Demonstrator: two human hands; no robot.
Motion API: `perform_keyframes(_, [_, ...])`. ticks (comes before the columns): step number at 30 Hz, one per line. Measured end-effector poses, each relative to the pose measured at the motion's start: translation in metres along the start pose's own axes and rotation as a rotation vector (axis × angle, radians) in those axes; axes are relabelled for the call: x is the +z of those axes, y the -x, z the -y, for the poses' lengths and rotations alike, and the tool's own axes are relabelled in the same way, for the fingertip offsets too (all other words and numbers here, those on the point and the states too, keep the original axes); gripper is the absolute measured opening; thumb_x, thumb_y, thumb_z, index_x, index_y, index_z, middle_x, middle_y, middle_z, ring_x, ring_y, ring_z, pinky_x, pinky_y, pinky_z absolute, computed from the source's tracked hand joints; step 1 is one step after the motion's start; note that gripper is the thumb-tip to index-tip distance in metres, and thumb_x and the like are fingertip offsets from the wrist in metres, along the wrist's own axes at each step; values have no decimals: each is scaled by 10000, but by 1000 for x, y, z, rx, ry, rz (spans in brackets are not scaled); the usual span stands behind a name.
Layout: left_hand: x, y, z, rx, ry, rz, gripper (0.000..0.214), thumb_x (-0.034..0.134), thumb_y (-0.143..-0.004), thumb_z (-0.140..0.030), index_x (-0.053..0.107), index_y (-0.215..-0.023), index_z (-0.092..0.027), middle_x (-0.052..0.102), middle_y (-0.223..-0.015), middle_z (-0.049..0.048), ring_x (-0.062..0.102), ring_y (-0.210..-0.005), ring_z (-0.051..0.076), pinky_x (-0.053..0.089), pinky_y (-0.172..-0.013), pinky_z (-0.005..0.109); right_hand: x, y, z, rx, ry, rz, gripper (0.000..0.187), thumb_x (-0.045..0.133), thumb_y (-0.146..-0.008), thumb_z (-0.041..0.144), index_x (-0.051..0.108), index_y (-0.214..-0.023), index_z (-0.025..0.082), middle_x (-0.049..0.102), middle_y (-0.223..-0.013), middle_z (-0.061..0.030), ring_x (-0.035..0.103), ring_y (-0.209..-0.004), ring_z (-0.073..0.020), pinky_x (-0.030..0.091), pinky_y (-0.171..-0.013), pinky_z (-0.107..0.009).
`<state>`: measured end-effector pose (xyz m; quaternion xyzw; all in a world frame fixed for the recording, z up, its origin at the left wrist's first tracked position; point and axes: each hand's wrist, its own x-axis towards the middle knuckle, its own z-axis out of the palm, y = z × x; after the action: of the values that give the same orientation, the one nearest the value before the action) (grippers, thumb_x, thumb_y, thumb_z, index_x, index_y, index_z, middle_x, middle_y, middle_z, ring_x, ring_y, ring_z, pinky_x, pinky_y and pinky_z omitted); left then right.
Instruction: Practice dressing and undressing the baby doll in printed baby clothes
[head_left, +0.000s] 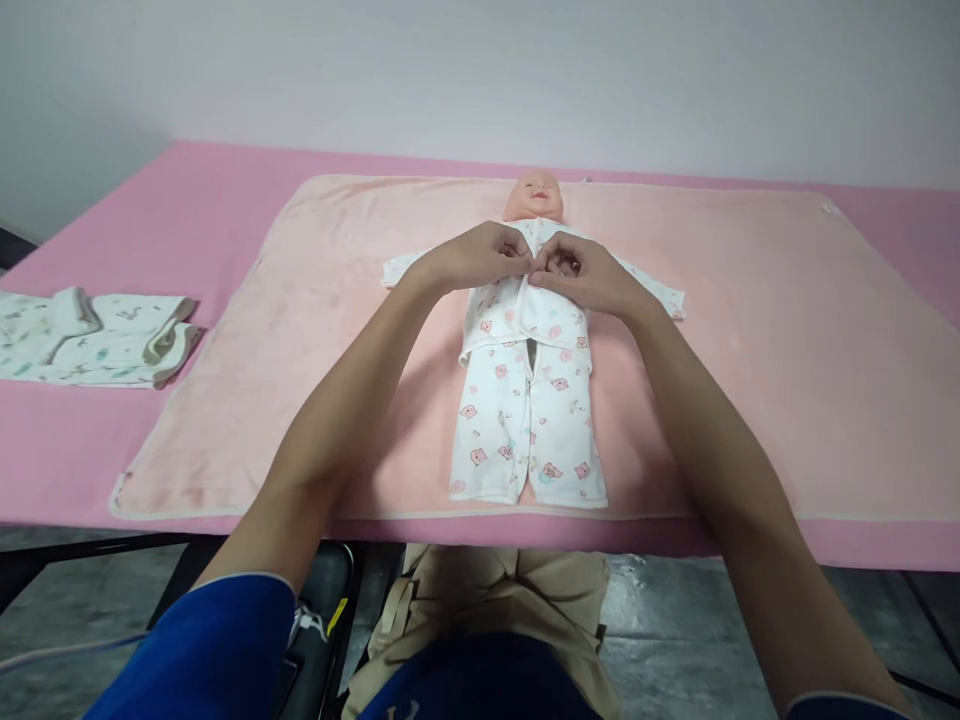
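Note:
A baby doll [534,195] lies on its back, dressed in a white printed baby jacket [553,318] and matching trousers [491,440]. Over the doll's chest, my left hand [491,252] pinches the jacket's front edge. My right hand [581,270] meets it there, its fingers also closed on the front edge of the cloth. The fingertips of both hands nearly touch, and whatever fastener lies between them is hidden. Below the hands the jacket front overlaps down to its hem. A small dark gap shows at the top of the trousers. Both sleeves stretch out sideways.
A peach blanket [787,400] lies under the doll on a pink-covered table [247,165]. Folded white printed baby clothes [120,335] rest at the table's left side. A pale wall [525,80] rises behind. Below the near edge is a black chair or bag [326,590].

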<state>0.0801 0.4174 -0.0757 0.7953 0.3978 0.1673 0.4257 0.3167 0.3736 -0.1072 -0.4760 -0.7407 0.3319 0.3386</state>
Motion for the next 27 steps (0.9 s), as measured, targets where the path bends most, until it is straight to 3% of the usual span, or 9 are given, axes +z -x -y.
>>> perform_keyframes(4, [-4, -4, -3, -50, 25, -3, 184, 770, -873, -383, 712, -873, -209, 594, -798, 58, 587, -800, 194, 343, -717, 330, -15, -5, 6, 55, -31, 16, 424, 898, -870, 630, 691, -956, 269, 632, -926, -36, 522, -810, -195, 481, -771, -371])
perform_keyframes(7, [-7, -13, -5, -101, -7, -6, 289, 783, -881, -426, 634, -771, -204, 551, -738, 48, 556, -743, 186, 326, -706, 340, -20, -17, 3, 159, 3, -60, 356, 841, -942, 580, 679, -959, 262, 638, -913, -46, 548, -819, -212, 497, -772, -383])
perform_keyframes(13, [-2, -33, -3, -126, 19, -110, 340, 708, -959, -426, 552, -752, -207, 463, -669, 32, 552, -754, 203, 347, -735, 349, 1, -37, -12, 214, 27, -179, 263, 752, -1006, 453, 661, -894, 233, 583, -850, -31, 542, -826, -200, 484, -782, -367])
perform_keyframes(20, [-6, -43, 12, -114, 0, -90, 277, 687, -930, -370, 565, -740, -210, 486, -662, 39, 544, -731, 204, 366, -749, 358, 4, -39, -17, 231, -5, -176, 374, 900, -880, 544, 698, -975, 244, 479, -783, 9, 458, -748, -167, 448, -697, -331])
perform_keyframes(27, [-9, -51, 27, -112, 25, -72, 236, 720, -904, -349, 595, -774, -197, 494, -723, 45, 567, -771, 201, 370, -751, 351, 1, -37, -15, 178, 9, -129, 409, 882, -897, 601, 680, -870, 246, 448, -753, 7, 420, -738, -166, 429, -688, -331])
